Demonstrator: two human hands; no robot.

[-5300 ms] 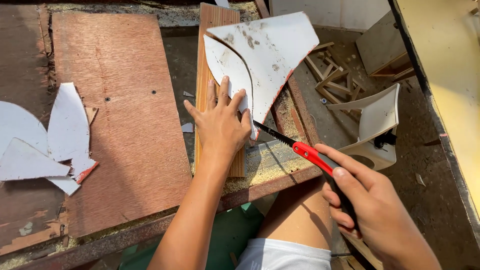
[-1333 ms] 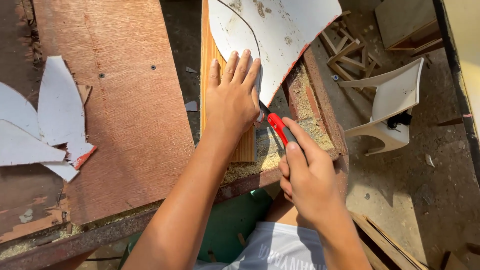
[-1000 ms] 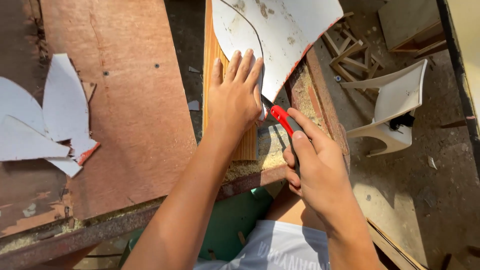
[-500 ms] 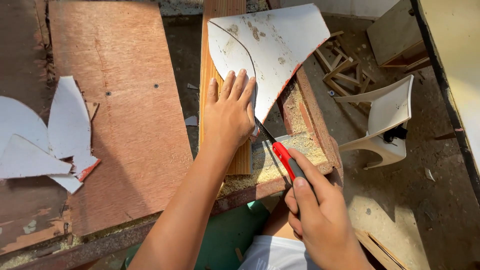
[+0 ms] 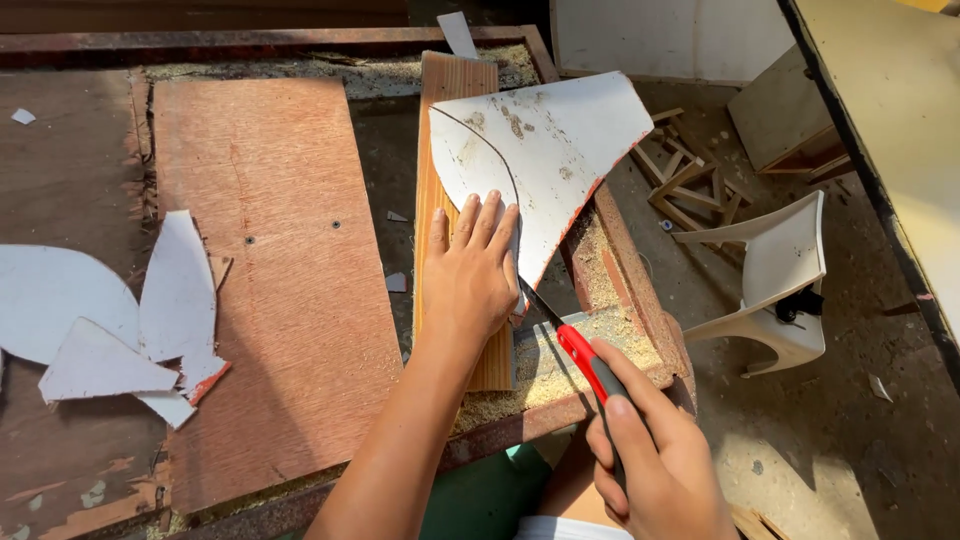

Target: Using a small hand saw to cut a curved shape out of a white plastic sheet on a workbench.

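The counter (image 5: 90, 170) carried a brown board (image 5: 270, 290) left of the grip. A white laminate sheet (image 5: 560, 160) lay on a wooden plank (image 5: 450, 90), just ahead of the grip. The left hand (image 5: 472, 280) pressed flat, fingers spread, on the sheet. The right hand (image 5: 655, 465) was closed round a red utility knife (image 5: 585, 360), blade at the sheet's edge.

You have a white laminate sheet (image 5: 555, 150), roughly triangular with a reddish edge and brown stains, lying flat on a narrow wooden plank (image 5: 445, 120) in the upper middle of the frame. A curved line crosses its left part. Your red-handled utility knife (image 5: 583, 362) points its blade at the sheet's lower tip.
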